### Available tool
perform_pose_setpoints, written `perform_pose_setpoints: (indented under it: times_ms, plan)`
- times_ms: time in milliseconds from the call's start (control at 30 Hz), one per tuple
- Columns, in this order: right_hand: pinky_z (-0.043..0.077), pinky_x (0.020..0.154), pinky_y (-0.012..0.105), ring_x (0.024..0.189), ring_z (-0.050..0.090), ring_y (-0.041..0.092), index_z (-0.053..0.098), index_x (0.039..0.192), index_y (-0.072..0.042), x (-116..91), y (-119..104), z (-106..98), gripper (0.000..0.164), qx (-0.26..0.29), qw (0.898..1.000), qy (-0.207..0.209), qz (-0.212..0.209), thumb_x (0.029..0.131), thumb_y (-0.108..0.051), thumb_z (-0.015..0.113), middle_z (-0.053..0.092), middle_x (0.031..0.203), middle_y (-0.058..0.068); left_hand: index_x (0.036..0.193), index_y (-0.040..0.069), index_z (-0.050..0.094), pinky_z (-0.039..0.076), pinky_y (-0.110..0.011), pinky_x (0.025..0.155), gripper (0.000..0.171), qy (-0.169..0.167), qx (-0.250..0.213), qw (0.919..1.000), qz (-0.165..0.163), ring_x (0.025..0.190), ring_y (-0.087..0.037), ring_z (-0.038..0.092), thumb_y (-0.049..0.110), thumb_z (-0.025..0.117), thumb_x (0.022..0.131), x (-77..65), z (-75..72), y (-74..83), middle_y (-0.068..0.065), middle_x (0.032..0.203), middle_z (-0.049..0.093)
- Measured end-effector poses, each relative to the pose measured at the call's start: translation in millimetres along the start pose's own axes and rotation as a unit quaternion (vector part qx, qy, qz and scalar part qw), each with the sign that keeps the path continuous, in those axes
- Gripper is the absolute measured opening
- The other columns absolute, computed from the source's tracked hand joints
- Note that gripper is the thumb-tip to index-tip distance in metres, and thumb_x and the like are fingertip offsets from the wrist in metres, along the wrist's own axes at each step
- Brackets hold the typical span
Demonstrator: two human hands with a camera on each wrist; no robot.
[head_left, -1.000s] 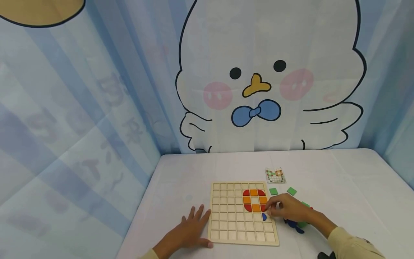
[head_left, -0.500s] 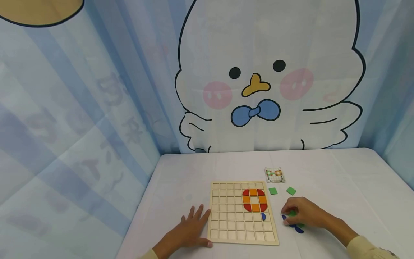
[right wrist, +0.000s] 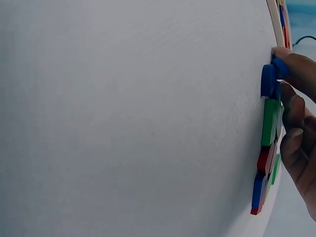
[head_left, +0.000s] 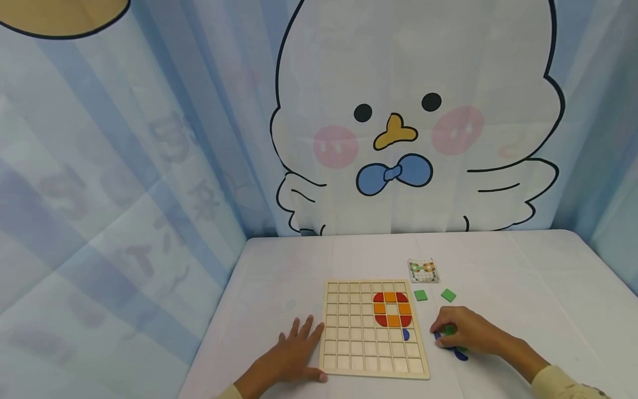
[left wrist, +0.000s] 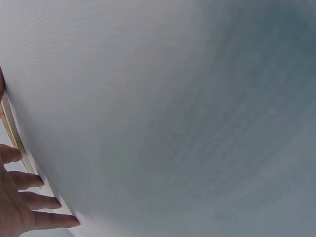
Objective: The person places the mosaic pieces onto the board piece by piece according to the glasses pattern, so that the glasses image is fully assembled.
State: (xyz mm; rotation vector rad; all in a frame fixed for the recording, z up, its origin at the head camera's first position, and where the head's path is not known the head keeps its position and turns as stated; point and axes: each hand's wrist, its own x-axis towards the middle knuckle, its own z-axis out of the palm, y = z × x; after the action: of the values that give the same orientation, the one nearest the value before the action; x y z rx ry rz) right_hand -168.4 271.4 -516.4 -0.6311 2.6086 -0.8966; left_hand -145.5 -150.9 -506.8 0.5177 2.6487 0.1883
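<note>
My left hand (head_left: 296,354) lies with fingers spread beside the wooden grid board (head_left: 349,332), its fingertips and thumb at the board's left and lower edges. On the board, red corner pieces (head_left: 381,321) and orange square tiles (head_left: 390,297) form a ring around one bare cell. Below the ring sits a blue half-round piece (head_left: 406,334). To the board's right, my right hand (head_left: 468,330) pinches a small blue piece (right wrist: 280,68) between thumb and finger. It hovers over a loose pile with a green piece (right wrist: 269,122), a red piece (right wrist: 265,159) and blue pieces, partly hidden by the hand.
Two green square tiles (head_left: 421,295) lie apart near the board's upper right corner. Behind them rests a small pattern card (head_left: 423,270). The white tabletop (head_left: 279,271) reaches back to a printed curtain (head_left: 389,205).
My right hand has gone from the board's right edge to the loose pile on the right, and its fingers now close on a blue piece there. The left hand stays put.
</note>
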Motion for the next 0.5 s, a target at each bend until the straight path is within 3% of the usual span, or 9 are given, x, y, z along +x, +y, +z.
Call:
perform_pose_setpoints:
  times_ms: [500]
  plan:
    - [0.052, 0.087, 0.023, 0.092, 0.056, 0.001, 0.073, 0.102, -0.027, 1.7, -5.4, 3.6, 0.017, 0.007, 1.0, -0.006, -0.021, 0.086, -0.026, 0.079, 0.066, 0.102, -0.016, 0.159, 0.019, 0.03, 0.034, -0.075, 0.104, 0.107, -0.004, 0.002, 1.0, 0.003, 0.148, -0.053, 0.021, 0.072, 0.07, 0.075, -1.7, -1.2, 1.1, -0.019, 0.166, 0.021]
